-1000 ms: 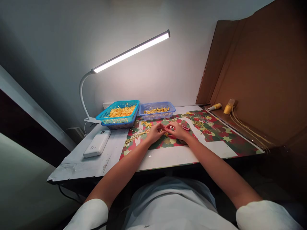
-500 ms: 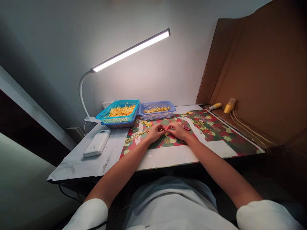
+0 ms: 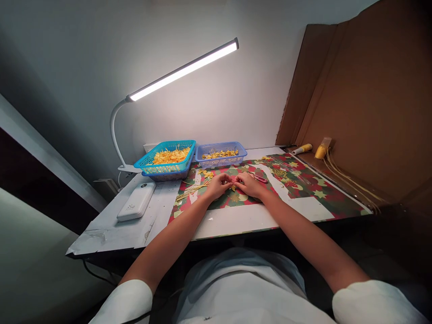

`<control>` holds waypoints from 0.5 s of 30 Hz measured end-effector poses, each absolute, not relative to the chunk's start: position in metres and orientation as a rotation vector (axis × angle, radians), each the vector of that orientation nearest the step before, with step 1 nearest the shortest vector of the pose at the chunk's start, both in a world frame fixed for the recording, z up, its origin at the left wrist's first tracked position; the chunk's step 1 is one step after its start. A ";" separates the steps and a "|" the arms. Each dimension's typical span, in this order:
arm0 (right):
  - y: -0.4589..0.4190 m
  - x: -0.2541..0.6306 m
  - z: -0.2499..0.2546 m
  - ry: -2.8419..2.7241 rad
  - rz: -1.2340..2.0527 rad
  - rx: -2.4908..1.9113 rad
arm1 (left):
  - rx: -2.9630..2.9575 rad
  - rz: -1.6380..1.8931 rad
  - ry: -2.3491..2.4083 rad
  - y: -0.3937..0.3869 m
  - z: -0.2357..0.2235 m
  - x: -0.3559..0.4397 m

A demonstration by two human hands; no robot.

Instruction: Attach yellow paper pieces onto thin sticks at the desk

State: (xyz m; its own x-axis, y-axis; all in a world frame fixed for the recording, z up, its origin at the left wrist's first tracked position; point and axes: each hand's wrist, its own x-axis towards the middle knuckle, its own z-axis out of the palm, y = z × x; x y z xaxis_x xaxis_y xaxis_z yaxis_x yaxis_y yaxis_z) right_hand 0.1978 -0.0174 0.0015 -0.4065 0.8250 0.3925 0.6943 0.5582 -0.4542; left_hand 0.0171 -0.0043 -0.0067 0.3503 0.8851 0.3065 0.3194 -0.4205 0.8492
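Note:
My left hand [image 3: 218, 185] and my right hand [image 3: 247, 184] meet over the patterned table covering, fingertips pinched together. Between them a small yellow petal-like piece [image 3: 233, 188] shows below the fingertips; its upper part is hidden by the fingers. Just behind my right hand lies a slim pink-red tool [image 3: 260, 179], partly covered by that hand. Several yellow pieces [image 3: 205, 173] lie beyond my left hand. Thin yellow strips [image 3: 191, 192] rest to its left.
At the back stand a turquoise basket [image 3: 141, 164] of yellow pieces, stacked on a blue one, and a lilac basket [image 3: 221, 163] with golden pieces. A lit lamp [image 3: 184, 69] arches above. A white power bank [image 3: 137, 202] lies left; cardboard [image 3: 364, 99] rises right.
My hands stay together in almost the same place, with only slight finger movement around the yellow piece. The whole view has shifted a little.

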 end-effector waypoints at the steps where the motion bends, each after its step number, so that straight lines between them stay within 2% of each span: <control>1: -0.017 0.198 0.002 -2.217 0.282 -1.224 | 1.890 1.045 1.046 -0.004 -0.007 0.017; 15: -0.018 0.196 0.004 -2.195 0.266 -1.287 | 1.868 1.103 1.071 -0.003 -0.009 0.017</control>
